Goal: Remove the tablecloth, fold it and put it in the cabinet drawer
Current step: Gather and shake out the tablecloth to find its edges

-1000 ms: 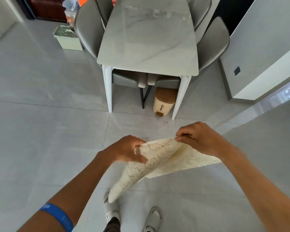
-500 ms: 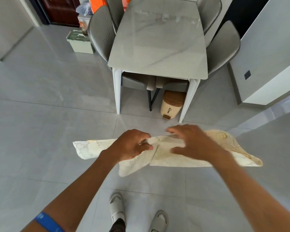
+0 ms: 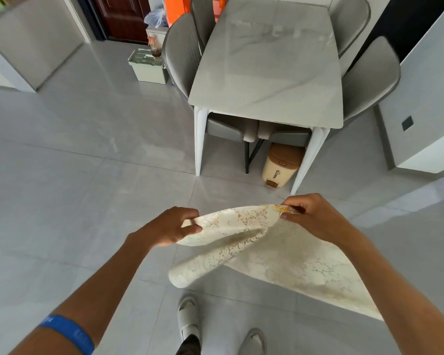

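Above the tiled floor, the left hand and right hand each pinched the lace tablecloth; under the dining table stood a lidded bin, closed.

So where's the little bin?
In the head view the bin stands on the floor under the near end of the table, right beside its right leg and straight beyond the right hand.

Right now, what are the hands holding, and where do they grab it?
Both hold the tablecloth. The left hand grips its left end; the right hand pinches its top edge at the right.
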`<state>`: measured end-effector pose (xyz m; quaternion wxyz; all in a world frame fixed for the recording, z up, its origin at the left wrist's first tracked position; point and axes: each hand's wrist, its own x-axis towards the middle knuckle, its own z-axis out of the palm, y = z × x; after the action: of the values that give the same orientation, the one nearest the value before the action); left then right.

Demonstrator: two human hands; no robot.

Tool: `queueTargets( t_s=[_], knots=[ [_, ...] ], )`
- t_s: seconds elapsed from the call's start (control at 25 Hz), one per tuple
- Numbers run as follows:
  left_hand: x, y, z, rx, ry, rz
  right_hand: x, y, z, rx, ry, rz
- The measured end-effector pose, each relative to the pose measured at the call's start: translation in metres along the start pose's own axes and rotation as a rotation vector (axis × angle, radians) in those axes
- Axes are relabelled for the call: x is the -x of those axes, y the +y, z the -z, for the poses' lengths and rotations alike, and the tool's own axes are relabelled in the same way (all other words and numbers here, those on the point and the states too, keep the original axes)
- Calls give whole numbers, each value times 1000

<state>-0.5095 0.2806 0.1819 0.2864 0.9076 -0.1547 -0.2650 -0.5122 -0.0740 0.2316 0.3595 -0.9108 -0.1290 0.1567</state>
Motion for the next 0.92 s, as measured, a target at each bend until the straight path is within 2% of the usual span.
queueTargets(
  t_s=[0.08,0.12,0.24,0.36,0.52,0.6,0.76,0.84,0.92],
  knots=[
    [0,-6,4,158,90,-29,0,7,4,-29,7,-42],
    [-1,-8,7,206,77,-28,0,10,5,-49,2,-66],
    [-3,-19,10,56,-62,34,-3,15,3,-39,-30,-113],
    [0,-27,8,114,24,109,-8,17,-3,-38,40,-127],
    [3,-11,18,191,189,40,-7,31,1,-101,252,-227],
    [3,4,27,222,231,19,-2,37,3,-67,255,-246],
    [8,29,29,191,205,25,14,45,-3,-36,272,-249],
    [18,34,9,159,212,6,18,45,-9,-84,308,-281],
    [31,36,-28,103,191,-89,18,41,-13,-128,340,-287]
  ],
)
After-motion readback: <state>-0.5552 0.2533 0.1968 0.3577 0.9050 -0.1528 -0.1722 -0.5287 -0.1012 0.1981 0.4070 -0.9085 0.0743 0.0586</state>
